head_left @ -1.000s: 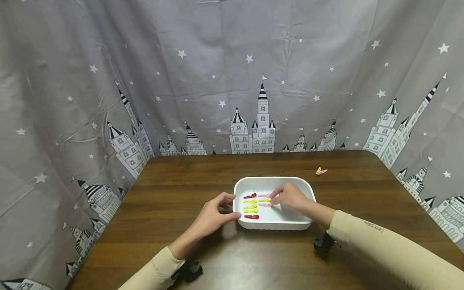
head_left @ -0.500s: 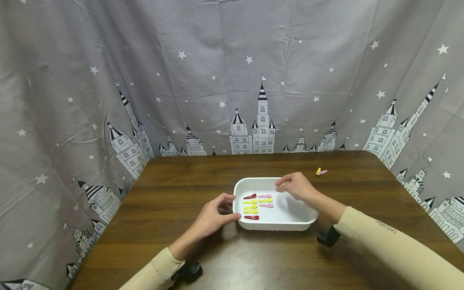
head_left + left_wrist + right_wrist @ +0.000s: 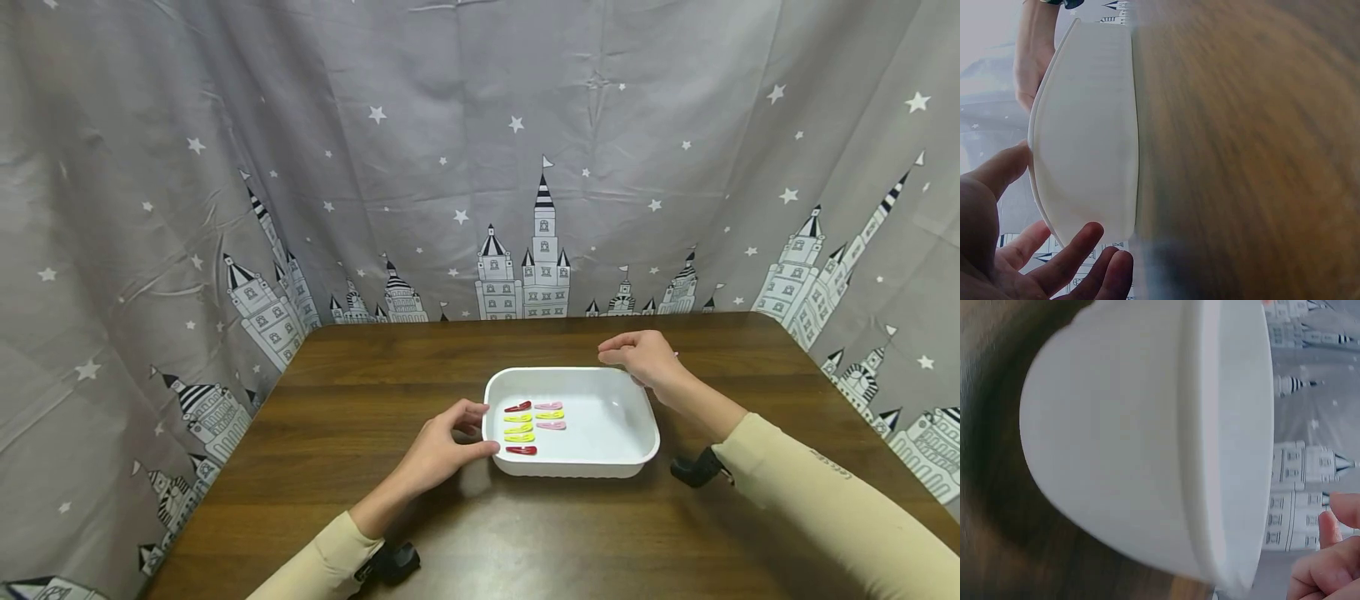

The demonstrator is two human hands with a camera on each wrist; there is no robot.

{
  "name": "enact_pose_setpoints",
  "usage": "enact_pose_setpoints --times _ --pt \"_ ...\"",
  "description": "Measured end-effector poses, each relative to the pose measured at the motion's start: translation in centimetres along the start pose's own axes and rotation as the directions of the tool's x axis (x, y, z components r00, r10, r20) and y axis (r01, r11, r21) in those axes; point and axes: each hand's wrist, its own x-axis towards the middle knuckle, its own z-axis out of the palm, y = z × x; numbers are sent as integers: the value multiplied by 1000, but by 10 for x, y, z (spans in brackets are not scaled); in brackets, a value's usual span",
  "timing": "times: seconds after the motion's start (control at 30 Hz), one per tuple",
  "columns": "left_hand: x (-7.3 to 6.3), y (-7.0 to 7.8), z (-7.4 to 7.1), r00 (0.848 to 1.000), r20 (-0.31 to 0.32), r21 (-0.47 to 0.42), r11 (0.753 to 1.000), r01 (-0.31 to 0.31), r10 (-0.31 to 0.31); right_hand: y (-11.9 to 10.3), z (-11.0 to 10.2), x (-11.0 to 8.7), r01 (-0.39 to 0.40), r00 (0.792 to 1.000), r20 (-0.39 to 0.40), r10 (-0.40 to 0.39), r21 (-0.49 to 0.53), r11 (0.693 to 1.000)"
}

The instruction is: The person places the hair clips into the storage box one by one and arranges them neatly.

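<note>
A white tray (image 3: 592,471) stands in front of me. In its left part snap hair clips lie in two columns. The left column has a red clip (image 3: 518,407) at the back, several yellow clips (image 3: 517,427) between, and another red clip (image 3: 521,450) at the front. Beside it, a yellow clip (image 3: 550,414) lies between two pink clips (image 3: 551,426). My left hand (image 3: 442,450) rests at the tray's left end, thumb on the rim and straight fingers spread by the wall. Over the back right rim hovers my right hand (image 3: 645,354), fingers loosely bent, nothing visible in them.
Past my right hand, the tip of a pink clip (image 3: 676,354) shows on the brown wooden table (image 3: 375,358); the rest is hidden behind the hand. A grey curtain (image 3: 450,108) with printed castles and stars hangs along the table's back edge.
My right hand has lifted away from the clips in the tray and moved back and right over the rim, now covering the loose clips on the table. The left hand stays put.
</note>
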Motion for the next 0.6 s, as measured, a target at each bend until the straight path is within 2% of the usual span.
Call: enact_pose_setpoints --times 0.27,0.6 --pt "-1 0 -1 1000 3 -5 1000 1 -1 19 -23 11 -15 1000 -23 15 20 1000" --pt "-1 0 0 1000 8 -7 1000 4 -4 48 -46 21 -36 992 -117 42 53 998"
